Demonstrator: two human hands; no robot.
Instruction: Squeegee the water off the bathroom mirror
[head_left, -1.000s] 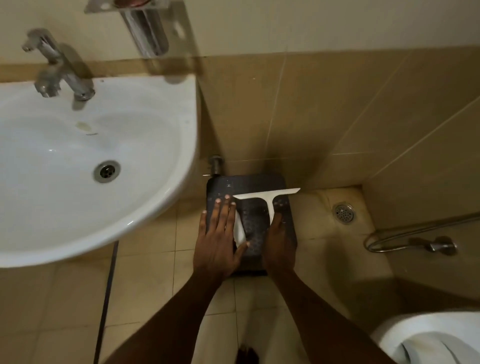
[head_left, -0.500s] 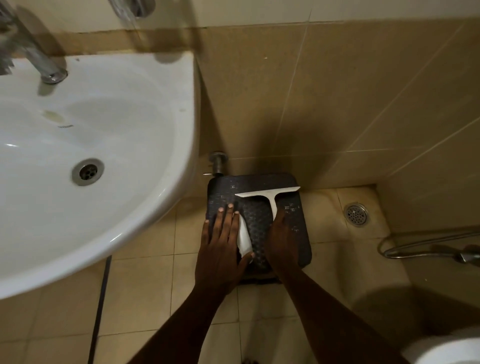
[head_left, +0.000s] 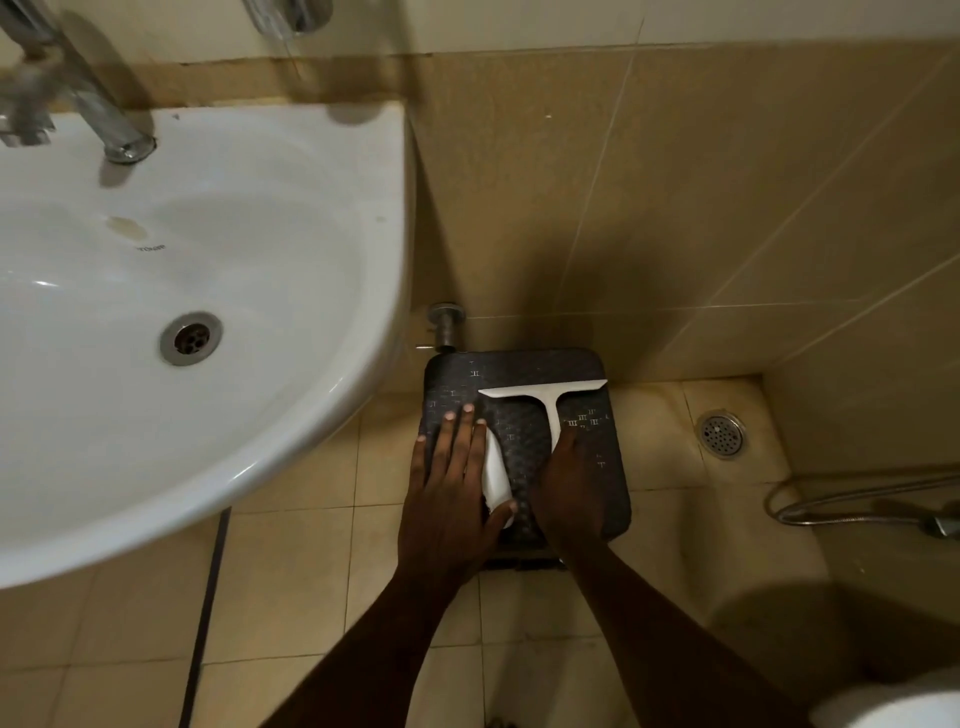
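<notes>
A white T-shaped squeegee (head_left: 543, 391) lies flat on a dark woven stool (head_left: 519, 366) on the floor, blade toward the wall. My right hand (head_left: 569, 483) covers the lower end of its handle with the fingers curled over it. Just to the left, my left hand (head_left: 452, 488) lies flat on the stool with fingers straight, and its thumb hooks round a smooth white object (head_left: 496, 475) that I cannot identify. The mirror is not in view.
A white washbasin (head_left: 260, 249) with a chrome tap (head_left: 98, 119) overhangs the floor at left, close to my left arm. A pipe valve (head_left: 445, 325) sticks out behind the stool. A floor drain (head_left: 721, 434), a spray hose (head_left: 857, 493) and the toilet rim (head_left: 893, 701) lie to the right.
The view has dropped lower and drifted, so the basin fills more of the left. Both hands stay in the same places on the stool; the squeegee has not moved.
</notes>
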